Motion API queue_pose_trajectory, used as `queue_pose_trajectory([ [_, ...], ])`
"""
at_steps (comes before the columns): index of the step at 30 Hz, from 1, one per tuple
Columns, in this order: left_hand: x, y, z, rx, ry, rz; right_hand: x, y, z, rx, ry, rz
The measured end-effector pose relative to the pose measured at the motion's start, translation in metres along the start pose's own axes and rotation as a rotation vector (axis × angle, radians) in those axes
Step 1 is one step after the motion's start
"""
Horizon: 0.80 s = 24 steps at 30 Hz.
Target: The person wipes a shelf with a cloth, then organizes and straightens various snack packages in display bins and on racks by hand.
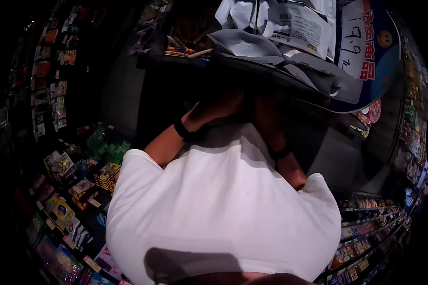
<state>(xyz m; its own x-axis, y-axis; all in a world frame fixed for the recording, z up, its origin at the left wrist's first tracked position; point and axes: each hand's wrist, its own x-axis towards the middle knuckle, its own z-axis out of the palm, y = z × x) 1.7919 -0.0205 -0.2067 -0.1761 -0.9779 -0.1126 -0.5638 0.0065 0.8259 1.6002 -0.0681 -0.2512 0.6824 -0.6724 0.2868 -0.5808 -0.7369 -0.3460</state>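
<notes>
Left hand (224, 102) and right hand (266, 108) converge in deep shadow beneath the near edge of the display (283, 81); finger opening and any grasp cannot be determined. Grey-white packets (245, 45), creased and overlapping, lie above that edge, beside the price sign (359, 52).

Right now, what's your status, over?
Left hand, right hand: shadowed, grip unreadable. Grey pouches: just beyond the hands. Obstructions: too dark to tell.

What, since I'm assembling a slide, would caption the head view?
Hands in deep shadow by silvery packets, packaged goods around.
</notes>
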Motion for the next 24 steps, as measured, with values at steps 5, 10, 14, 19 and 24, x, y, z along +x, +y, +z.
queue_pose_trajectory([
  [5,-0.047,-0.052,-0.055,0.412,0.285,0.31,0.045,-0.054,0.01,0.181,-0.075,0.003],
  [10,-0.057,-0.04,-0.126,0.305,0.159,0.064,0.094,-0.13,0.021,0.173,-0.139,0.037],
  [14,-0.073,-0.056,-0.167,0.359,0.308,0.075,0.122,-0.179,0.038,0.142,0.06,0.096],
  [19,-0.081,-0.096,-0.176,0.392,0.47,0.157,0.168,-0.218,0.033,-0.082,0.048,0.215],
  [24,-0.106,-0.122,-0.183,0.337,0.457,0.133,0.201,-0.225,0.04,-0.284,-0.068,0.272],
])
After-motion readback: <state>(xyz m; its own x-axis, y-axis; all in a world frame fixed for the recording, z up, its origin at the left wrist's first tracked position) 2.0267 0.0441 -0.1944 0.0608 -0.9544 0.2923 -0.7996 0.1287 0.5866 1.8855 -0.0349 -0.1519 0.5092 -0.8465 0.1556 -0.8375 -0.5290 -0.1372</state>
